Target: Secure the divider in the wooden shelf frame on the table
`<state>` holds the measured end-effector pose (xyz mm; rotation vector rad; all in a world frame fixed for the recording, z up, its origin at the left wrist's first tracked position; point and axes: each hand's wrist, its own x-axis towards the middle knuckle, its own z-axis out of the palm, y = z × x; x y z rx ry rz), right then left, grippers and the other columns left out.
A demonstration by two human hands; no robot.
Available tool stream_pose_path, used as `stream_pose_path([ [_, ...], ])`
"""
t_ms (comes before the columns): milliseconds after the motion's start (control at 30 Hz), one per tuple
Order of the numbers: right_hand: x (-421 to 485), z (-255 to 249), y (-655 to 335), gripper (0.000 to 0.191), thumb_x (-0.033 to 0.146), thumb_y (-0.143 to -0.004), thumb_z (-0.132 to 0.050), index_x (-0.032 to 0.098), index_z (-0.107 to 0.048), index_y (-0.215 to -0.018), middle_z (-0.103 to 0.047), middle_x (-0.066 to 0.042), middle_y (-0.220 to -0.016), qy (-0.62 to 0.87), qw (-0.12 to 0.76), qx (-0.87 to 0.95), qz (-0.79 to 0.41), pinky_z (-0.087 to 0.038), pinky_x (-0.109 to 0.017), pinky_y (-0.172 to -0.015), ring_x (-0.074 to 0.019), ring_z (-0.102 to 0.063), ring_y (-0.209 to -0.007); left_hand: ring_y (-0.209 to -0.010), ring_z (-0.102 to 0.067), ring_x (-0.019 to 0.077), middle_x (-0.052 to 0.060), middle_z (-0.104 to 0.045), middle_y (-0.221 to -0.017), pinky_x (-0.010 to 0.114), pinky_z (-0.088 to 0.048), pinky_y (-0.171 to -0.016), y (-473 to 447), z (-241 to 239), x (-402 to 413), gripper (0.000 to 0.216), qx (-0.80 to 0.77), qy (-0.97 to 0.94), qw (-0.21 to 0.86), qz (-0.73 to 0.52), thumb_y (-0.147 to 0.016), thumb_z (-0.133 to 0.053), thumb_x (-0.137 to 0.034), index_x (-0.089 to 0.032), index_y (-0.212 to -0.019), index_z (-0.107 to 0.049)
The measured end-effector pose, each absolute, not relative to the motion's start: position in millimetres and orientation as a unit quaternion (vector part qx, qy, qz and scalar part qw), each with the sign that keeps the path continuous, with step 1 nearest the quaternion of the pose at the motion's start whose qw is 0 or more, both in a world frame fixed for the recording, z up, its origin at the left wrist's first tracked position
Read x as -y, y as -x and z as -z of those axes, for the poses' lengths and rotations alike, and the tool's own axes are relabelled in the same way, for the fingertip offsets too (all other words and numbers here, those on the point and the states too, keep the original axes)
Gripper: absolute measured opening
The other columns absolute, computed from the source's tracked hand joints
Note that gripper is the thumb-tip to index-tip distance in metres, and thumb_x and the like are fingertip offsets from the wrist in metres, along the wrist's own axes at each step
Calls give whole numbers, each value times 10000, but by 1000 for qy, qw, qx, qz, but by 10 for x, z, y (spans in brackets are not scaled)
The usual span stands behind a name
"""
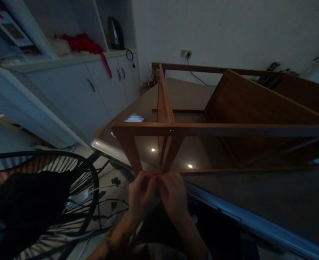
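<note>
Both hands meet at the lower front corner of a brown wooden shelf unit (219,129), which rests on a table (270,195). My left hand (139,193) is closed, its thumb and fingers pinched near the foot of the slanted end pieces. Beside it, my right hand (175,195) is closed too, with bent fingers touching or nearly touching the left fingertips. Whatever lies between the fingertips is too small and dark to make out. A small metal fastener (171,130) shows in the front rail above the hands.
A round black chair (94,180) with dark cloth (32,202) stands at left, cables on the floor near it. White cabinets (67,94) behind hold a kettle (115,33) and red cloth (82,42). A plugged wall socket (186,53) is at the back.
</note>
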<state>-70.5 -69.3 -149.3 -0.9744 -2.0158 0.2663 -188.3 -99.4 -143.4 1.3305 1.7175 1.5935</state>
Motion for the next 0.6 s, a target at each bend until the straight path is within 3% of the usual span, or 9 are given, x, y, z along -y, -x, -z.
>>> stream_pose_path([
  [167, 691, 1537, 687, 143, 224, -935, -476, 203, -618, -939, -658, -43, -851, 416, 451, 778, -135, -494, -298, -734, -169, -589, -820, -747, -629, 137, 24, -649, -852, 232, -492, -684, 1741, 1743, 1092, 202, -597, -419, 290, -620, -826, -598, -302, -196, -985, -535],
  [300, 676, 1580, 674, 180, 264, -925, -507, 208, -581, -1079, -661, -60, -940, 415, 470, 767, -137, -497, -333, -779, -183, -604, -886, -738, -595, 127, 4, -610, -794, 223, -467, -696, 1658, 1905, 1146, 144, -582, -421, 355, -599, -886, -520, -332, -190, -890, -547],
  [467, 640, 1560, 622, 244, 254, -930, -511, 228, -553, -1169, -662, -38, -943, 409, 458, 783, -100, -455, -341, -807, -171, -588, -878, -962, -615, 179, 57, -667, -1027, 263, -464, -862, 1634, 1921, 1106, 270, -546, -387, 438, -600, -883, -515, -382, -186, -1042, -610],
  [600, 641, 1519, 590, 247, 250, -921, -537, 276, -604, -1157, -658, -26, -950, 417, 432, 798, -43, -402, -333, -816, -172, -557, -887, -952, -635, 207, 87, -691, -1029, 284, -485, -855, 1616, 1953, 1065, 340, -536, -330, 471, -618, -819, -586, -432, -159, -1006, -662],
])
